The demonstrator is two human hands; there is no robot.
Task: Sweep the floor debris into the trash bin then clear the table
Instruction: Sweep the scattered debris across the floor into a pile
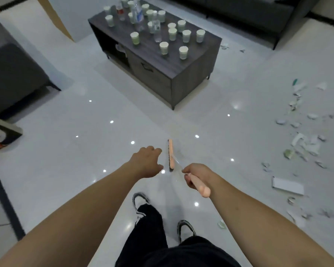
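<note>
A person looks down at a glossy white tiled floor [85, 151], both bare arms reaching forward. The right hand [198, 175] is closed around the peach-coloured handle of a broom [200, 186]; the shaft runs forward and down to a narrow peach brush head [171, 154] that rests on the tiles just ahead of the hands. The left hand [148, 160] hangs free beside the brush head, fingers loosely spread and holding nothing.

Torn paper and scraps — the debris [305, 135] — lie scattered over the floor to the right, well apart from the brush head, with a flat white sheet [287, 185] nearer the person's right arm.

Ahead stands a dark wood coffee table [181, 74], its top crowded with many pale paper cups [183, 52] and a clear plastic bottle [138, 14]. A dark sofa [239, 10] sits behind it, and a grey seat [14, 74] is at the left. The person's black trousers and two sneakers [141, 201] show at the bottom.
</note>
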